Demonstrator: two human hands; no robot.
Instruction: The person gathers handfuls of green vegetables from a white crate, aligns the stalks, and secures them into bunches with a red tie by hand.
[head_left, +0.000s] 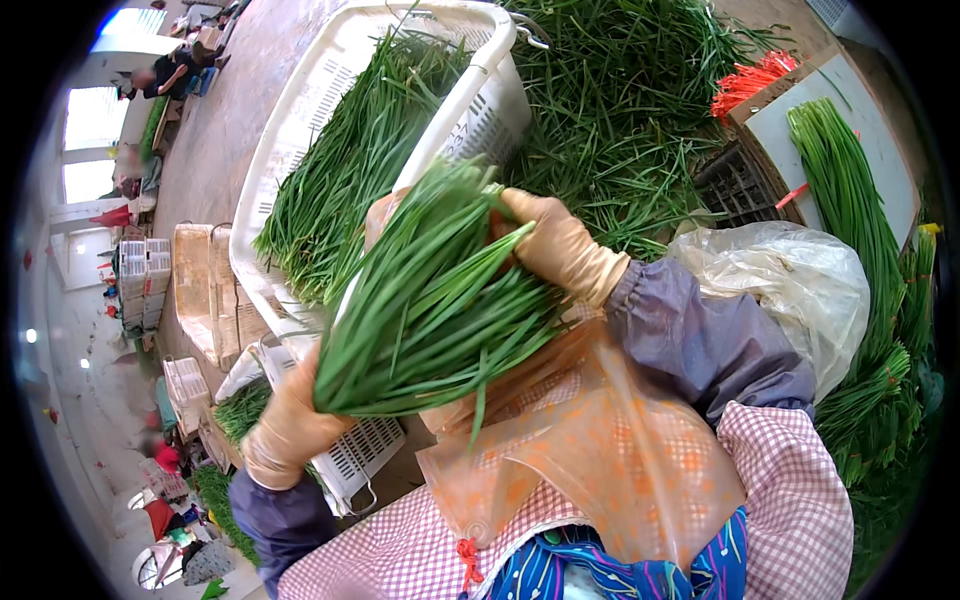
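Observation:
A loose bunch of long green leaves, apparently garlic chives (442, 300), spans the space between my gloved hands above my lap. My left hand (300, 420) grips its lower left end. On the other side, my right hand (551, 236) pinches several stalks whose pale cut ends poke out past the fingers. Parts of the bunch are blurred. Behind it stands a white plastic basket (480, 82) holding more chives (360, 165). An orange-patterned clear plastic apron (600, 435) covers my lap.
Loose leaves (615, 112) are heaped beyond the basket. At right, a tied bundle (840, 157) lies on a board (780, 135) beside red ties (750, 82). A clear plastic bag (787, 277) sits by my right arm. More crates (199, 292) and people (176, 75) are at left.

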